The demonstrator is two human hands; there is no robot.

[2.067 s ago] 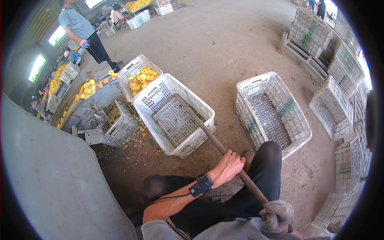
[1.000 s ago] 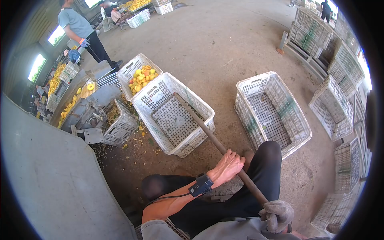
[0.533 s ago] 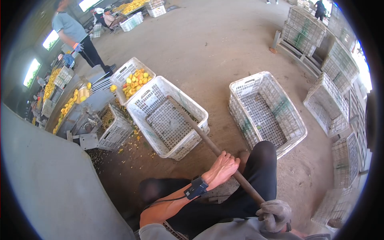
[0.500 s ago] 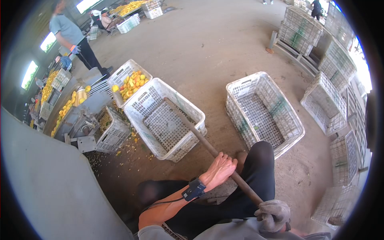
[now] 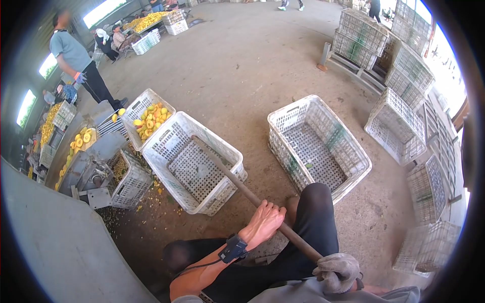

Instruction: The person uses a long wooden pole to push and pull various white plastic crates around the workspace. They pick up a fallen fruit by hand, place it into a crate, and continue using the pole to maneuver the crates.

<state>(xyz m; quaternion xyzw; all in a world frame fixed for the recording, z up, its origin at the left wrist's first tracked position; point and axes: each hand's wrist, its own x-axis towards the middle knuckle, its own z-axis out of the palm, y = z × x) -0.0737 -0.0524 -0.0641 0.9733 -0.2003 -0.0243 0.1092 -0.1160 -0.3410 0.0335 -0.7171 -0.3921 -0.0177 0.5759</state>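
Just beyond our grip, the pole (image 5: 241, 187) slanted over the rim of the middle crate (image 5: 222, 197), tip inside. Our view had swung right; hold unchanged, so pole steady. Bare left hand (image 5: 262, 222) clenched mid-pole; gloved right hand (image 5: 337, 272) wrapped the near end.

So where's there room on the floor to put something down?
There's bare floor between the crate the stick pokes into and the wide crate right of it, and lots more beyond both. It's crowded left, where the fruit crate, scraps crate and metal machine bunch up.
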